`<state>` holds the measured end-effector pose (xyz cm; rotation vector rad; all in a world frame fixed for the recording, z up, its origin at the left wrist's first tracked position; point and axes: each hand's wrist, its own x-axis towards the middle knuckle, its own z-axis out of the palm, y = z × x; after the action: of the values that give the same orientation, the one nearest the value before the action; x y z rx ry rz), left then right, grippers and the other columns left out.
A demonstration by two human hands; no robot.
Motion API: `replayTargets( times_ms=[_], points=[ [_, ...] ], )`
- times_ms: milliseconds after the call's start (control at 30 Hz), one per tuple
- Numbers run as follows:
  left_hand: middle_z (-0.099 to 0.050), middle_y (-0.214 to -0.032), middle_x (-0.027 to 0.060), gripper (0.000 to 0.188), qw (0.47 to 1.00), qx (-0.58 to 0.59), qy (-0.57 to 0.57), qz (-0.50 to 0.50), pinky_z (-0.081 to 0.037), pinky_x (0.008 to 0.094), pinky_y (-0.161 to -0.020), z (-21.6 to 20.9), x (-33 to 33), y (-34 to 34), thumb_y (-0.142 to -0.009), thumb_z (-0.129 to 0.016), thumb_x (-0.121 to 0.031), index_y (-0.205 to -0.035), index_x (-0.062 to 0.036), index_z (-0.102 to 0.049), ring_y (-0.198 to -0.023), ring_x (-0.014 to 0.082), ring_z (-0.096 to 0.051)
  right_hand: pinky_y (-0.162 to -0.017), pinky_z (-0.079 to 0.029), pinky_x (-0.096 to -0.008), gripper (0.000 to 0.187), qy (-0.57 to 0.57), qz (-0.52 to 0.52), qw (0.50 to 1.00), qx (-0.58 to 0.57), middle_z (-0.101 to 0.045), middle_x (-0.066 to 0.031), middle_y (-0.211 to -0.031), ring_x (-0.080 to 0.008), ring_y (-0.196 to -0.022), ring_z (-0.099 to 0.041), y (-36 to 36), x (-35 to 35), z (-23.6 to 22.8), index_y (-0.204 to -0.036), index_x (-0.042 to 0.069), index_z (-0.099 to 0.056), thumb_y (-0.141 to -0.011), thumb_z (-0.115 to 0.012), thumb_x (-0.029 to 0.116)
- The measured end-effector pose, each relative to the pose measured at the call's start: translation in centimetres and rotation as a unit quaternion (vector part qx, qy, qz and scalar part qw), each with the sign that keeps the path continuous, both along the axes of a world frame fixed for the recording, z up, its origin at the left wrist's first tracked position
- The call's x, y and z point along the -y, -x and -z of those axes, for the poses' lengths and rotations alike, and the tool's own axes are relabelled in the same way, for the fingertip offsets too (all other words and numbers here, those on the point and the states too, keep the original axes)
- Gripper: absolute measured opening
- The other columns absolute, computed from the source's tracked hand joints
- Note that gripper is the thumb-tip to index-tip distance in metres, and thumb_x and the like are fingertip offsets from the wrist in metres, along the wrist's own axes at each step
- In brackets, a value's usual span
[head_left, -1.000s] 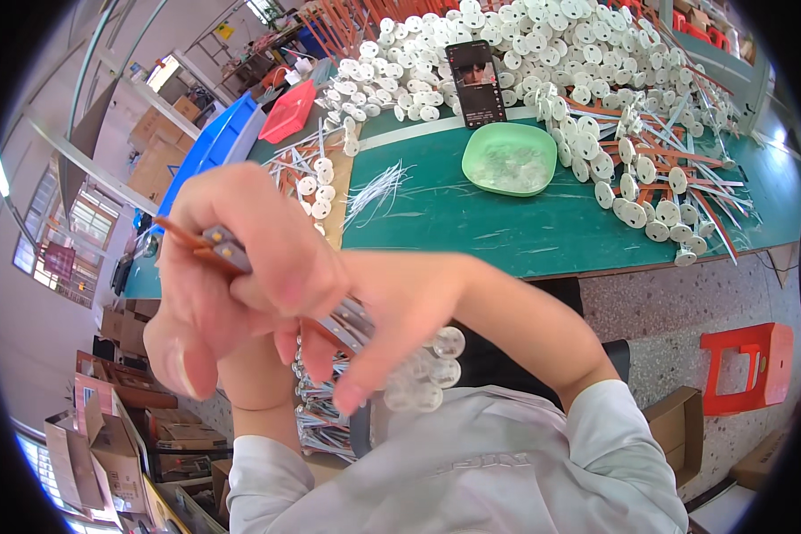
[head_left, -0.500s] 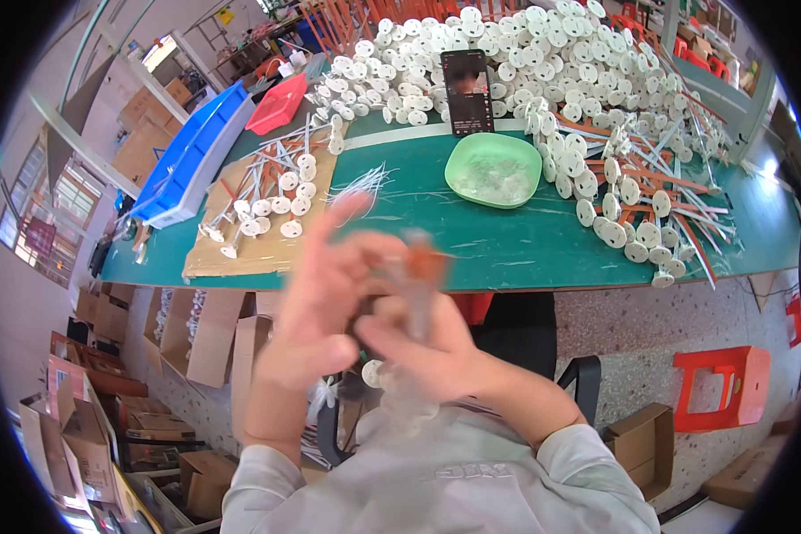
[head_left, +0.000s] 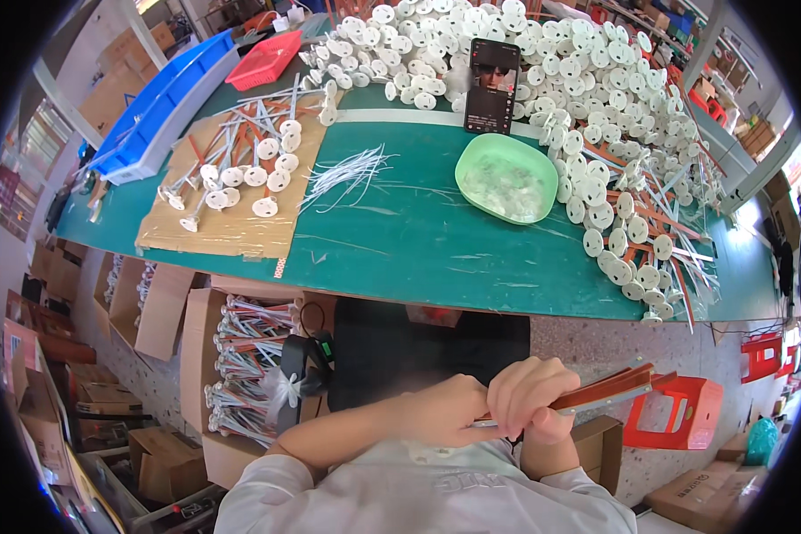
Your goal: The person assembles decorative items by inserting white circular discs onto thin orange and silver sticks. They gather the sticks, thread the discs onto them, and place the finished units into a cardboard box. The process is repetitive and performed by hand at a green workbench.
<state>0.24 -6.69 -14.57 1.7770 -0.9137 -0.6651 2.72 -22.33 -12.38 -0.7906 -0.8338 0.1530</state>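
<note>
Low in front of my shirt, my left hand (head_left: 454, 411) and my right hand (head_left: 534, 396) are close together. Both are closed around a bundle of flat orange-brown and silver strips (head_left: 605, 388). The strips slant up to the right, their free ends sticking out past my right hand. My right fingers wrap over the bundle; my left hand grips it farther down, its fingers mostly hidden. On the table ahead lie a bunch of thin white ties (head_left: 347, 176) and several white-disc strips (head_left: 267, 149) on a cardboard sheet (head_left: 231, 233).
A large heap of white-disc strips (head_left: 587, 67) covers the back and right of the green table (head_left: 392, 258). A phone (head_left: 492, 87) stands behind a green bowl (head_left: 507, 147). Blue bin (head_left: 165, 107), red basket (head_left: 265, 60), a filled carton (head_left: 200, 356) and red stool (head_left: 676, 414) surround me.
Both hands have moved down and right. The bundle has tipped from upright to slanting right. My left hand, spread apart before, has closed on it. The view has shifted too.
</note>
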Motion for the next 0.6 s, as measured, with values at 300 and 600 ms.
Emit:
replayTargets(
  times_ms=[300,600],
  points=[
    [-0.059,-0.074,0.0126,0.037,0.975,0.014,0.216,-0.055,-0.044,0.0371,-0.059,1.5,0.2,1.5,-0.092,-0.059,-0.031,-0.110,-0.0003,-0.050,-0.064,0.0284,-0.058,-0.047,-0.044,-0.0310,0.024,0.008,-0.023,0.997,-0.071,-0.063,-0.0071,-0.055,-0.0206,-0.045,-0.058,-1.0,0.2,1.0,-0.066,0.004,-0.059,-0.088,-0.060,0.014],
    [-0.061,-0.077,0.0146,0.034,0.974,-0.093,0.204,-0.022,-0.047,0.0414,-0.066,1.4,-0.2,0.4,-0.100,-0.041,-0.031,-0.111,0.0004,-0.048,-0.070,0.0308,-0.062,-0.047,-0.042,-0.0297,0.024,0.028,0.013,0.998,-0.060,-0.061,-0.0042,-0.054,-0.0185,-0.045,-0.059,-1.0,-0.2,1.4,-0.065,0.008,-0.056,-0.087,-0.061,0.015]
  ],
)
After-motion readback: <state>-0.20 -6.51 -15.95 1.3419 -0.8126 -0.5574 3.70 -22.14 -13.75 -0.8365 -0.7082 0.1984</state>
